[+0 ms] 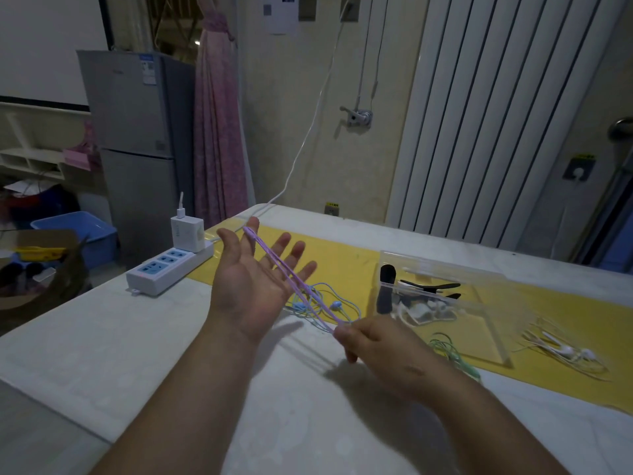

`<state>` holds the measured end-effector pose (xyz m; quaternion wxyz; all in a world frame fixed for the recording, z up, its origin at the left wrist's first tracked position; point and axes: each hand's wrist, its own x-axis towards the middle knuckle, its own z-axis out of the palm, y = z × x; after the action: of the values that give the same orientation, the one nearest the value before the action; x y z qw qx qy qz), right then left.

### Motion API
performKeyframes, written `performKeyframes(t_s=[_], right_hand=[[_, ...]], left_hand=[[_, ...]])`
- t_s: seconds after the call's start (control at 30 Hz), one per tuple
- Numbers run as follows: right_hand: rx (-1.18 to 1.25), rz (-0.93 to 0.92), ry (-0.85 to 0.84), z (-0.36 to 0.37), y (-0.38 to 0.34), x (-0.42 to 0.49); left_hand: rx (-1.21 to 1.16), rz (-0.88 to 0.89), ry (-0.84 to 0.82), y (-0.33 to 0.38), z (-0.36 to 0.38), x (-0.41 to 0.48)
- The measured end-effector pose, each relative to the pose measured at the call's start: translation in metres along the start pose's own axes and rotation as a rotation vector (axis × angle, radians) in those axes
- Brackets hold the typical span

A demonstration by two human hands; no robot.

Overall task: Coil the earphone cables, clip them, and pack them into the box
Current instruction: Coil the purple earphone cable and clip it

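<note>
The left hand [253,279], fingers apart, anchors the thin purple earphone cable [293,277]; the right hand [376,344] pinches it taut at five o'clock for coiling.

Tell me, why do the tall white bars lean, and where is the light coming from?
Head view: the wide-angle lens bows straight lines, so the radiator and fridge lean. Head view: dim light from above; the left hand and right hand cast soft shadows on the table. Head view: slightly soft, yet the purple cable is readable.
</note>
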<state>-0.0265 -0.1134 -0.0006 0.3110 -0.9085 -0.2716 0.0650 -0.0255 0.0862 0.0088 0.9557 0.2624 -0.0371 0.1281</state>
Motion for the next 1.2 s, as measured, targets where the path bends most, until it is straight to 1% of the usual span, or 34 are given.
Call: performKeyframes(t_s=[0.07, 0.17, 0.27, 0.33, 0.4, 0.5, 0.57, 0.63, 0.8, 0.9, 1.0, 1.2], right_hand=[[-0.006, -0.014, -0.088, 0.002, -0.002, -0.002], [0.034, -0.027, -0.119, 0.002, -0.001, -0.004], [0.013, -0.053, -0.091, -0.001, 0.000, -0.003], [-0.023, -0.041, -0.006, -0.003, 0.003, -0.002], [-0.016, -0.020, 0.102, -0.003, 0.006, 0.000], [0.143, -0.010, 0.290, -0.003, 0.005, 0.001], [0.253, 0.007, 0.397, -0.002, 0.002, 0.000], [0.307, 0.012, 0.460, -0.003, 0.001, 0.000], [0.418, 0.023, 0.492, -0.003, 0.002, 0.000], [0.501, -0.005, 0.470, -0.001, 0.003, 0.000], [0.524, -0.054, 0.429, 0.001, 0.004, 0.000], [0.449, -0.088, 0.448, 0.002, 0.003, 0.001]], left_hand=[[0.019, -0.032, -0.028, -0.001, -0.002, 0.001], [0.079, -0.054, 0.081, 0.000, -0.005, 0.004], [0.159, -0.049, 0.143, -0.003, -0.005, 0.005], [0.168, -0.054, 0.149, -0.003, -0.006, 0.004], [0.187, -0.081, 0.112, -0.002, -0.008, 0.002], [0.276, -0.124, 0.029, -0.004, -0.006, -0.001], [0.362, -0.197, -0.019, -0.008, -0.003, -0.004], [0.441, -0.302, -0.079, -0.011, 0.000, -0.007], [0.645, -0.474, -0.227, -0.017, 0.005, -0.015], [0.710, -0.542, -0.297, -0.020, 0.004, -0.017], [0.755, -0.572, -0.347, -0.020, 0.003, -0.018], [0.816, -0.603, -0.369, -0.019, 0.007, -0.022]])
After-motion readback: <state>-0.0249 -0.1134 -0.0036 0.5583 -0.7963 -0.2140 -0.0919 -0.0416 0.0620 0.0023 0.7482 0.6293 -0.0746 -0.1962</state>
